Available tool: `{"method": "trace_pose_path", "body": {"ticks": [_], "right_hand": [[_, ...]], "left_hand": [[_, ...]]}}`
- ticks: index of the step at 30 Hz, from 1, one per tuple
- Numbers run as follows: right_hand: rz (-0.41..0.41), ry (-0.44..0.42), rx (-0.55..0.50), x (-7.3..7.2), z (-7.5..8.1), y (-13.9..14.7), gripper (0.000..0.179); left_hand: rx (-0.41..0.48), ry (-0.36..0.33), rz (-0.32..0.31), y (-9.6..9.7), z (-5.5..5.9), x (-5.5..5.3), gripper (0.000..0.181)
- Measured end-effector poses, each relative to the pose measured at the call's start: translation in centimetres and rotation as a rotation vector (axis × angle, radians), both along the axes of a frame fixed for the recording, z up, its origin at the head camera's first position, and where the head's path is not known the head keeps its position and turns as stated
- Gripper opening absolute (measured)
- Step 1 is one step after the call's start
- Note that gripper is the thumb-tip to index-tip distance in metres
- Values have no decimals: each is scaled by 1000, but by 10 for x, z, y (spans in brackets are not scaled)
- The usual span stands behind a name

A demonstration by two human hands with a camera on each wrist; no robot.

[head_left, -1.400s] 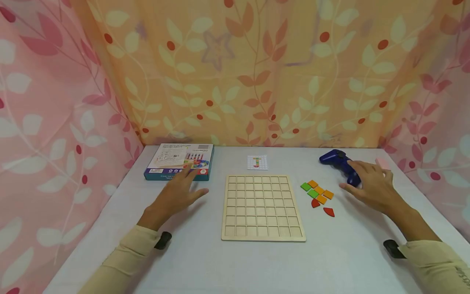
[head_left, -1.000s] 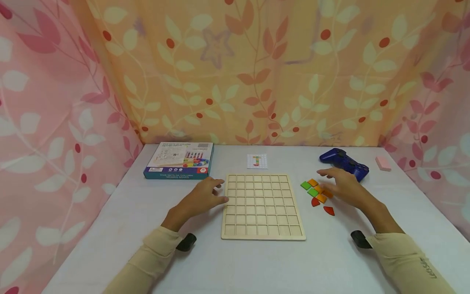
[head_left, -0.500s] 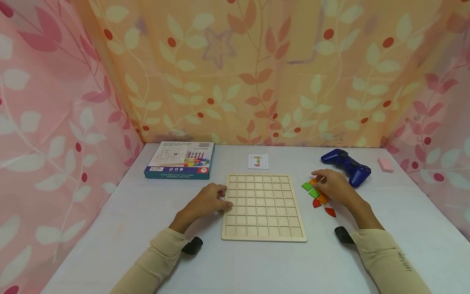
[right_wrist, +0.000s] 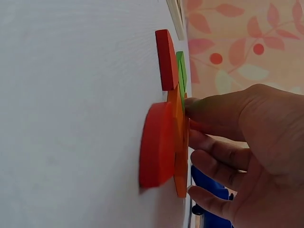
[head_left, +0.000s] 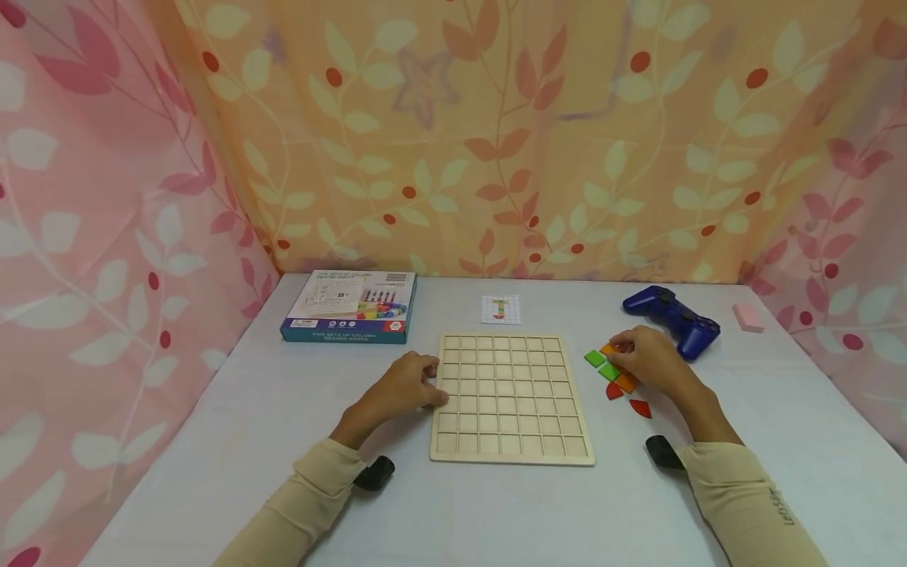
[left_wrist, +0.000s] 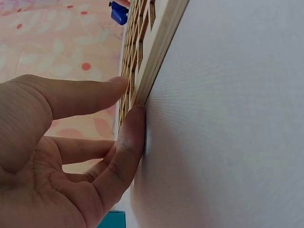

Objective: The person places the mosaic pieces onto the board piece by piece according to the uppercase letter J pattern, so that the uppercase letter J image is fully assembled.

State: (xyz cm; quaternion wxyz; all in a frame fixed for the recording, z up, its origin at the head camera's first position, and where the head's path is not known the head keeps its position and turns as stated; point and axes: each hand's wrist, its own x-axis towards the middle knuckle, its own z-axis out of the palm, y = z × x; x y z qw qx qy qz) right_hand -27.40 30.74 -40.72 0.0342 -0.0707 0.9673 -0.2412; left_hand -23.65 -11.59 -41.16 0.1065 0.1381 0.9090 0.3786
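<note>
- At centre of the table (head_left: 496, 512), head view: grid board (head_left: 509, 398); left hand (head_left: 402, 383) on its left edge, right hand (head_left: 648, 356) at orange tiles (head_left: 625, 383) to its right, green tiles (head_left: 595, 358) and red pieces (head_left: 641, 409) alongside. Card (head_left: 501, 309) beyond, box (head_left: 347, 307) far left, controller (head_left: 671, 319) far right.
- Left wrist: thumb and finger grip the grid board's edge.
- Right wrist: fingertips among orange tiles; can't tell if pinching one.

Grid board (head_left: 512, 402) lies mid-table (head_left: 496, 512), your left hand (head_left: 397, 386) at its left edge. Tiles (head_left: 609, 372) lie just right of it, your right hand (head_left: 650, 358) on their far side. Card (head_left: 501, 309) sits behind the grid board, box (head_left: 349, 307) back left. Controller (head_left: 671, 321) is behind your right hand (slightly right), block (head_left: 748, 317) right of that.
</note>
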Motion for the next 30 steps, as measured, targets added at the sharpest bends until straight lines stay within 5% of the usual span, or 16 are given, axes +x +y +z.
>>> {"method": "trace_pose_path", "body": {"ticks": [8, 15, 30], "right_hand": [[23, 43, -6, 1, 5, -9, 40], [171, 144, -51, 1, 2, -34, 34], [344, 79, -152, -9, 3, -89, 28]], "left_hand": [[2, -32, 25, 0, 1, 1, 63], [8, -32, 19, 0, 0, 1, 63], [8, -60, 43, 1, 1, 2, 65]]}}
